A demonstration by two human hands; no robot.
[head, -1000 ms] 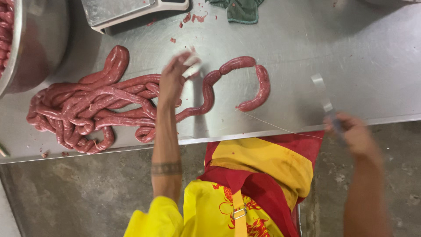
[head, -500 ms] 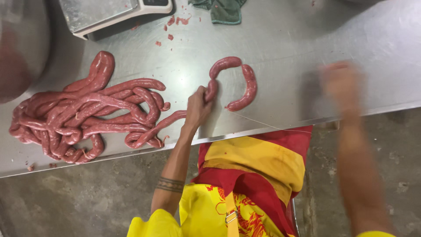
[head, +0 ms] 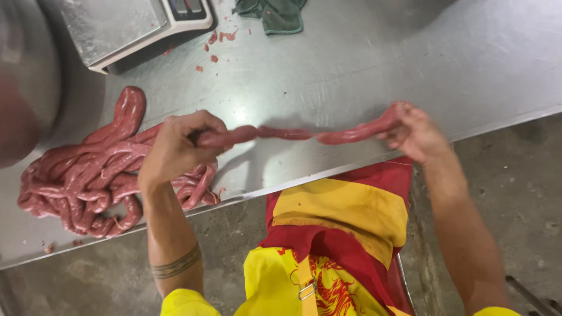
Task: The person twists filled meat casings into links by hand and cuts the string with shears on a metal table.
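A length of pink raw sausage (head: 293,134) is stretched level above the front edge of the steel table (head: 374,70). My left hand (head: 175,149) grips its left end and my right hand (head: 417,131) pinches its right end. The middle of the length looks thin and twisted. Behind my left hand lies a tangled pile of raw sausage rope (head: 88,175), and the stretched length runs back into it.
A scale with a steel platform (head: 117,26) stands at the back left. A crumpled green cloth (head: 275,13) lies at the back middle, with small meat scraps (head: 213,47) near it. A large metal bowl (head: 26,76) sits at far left. Concrete floor lies below.
My left hand has lifted the sausage off the table. My right hand, off to the side before, has come in and taken the other end, and the curved piece is now pulled straight.
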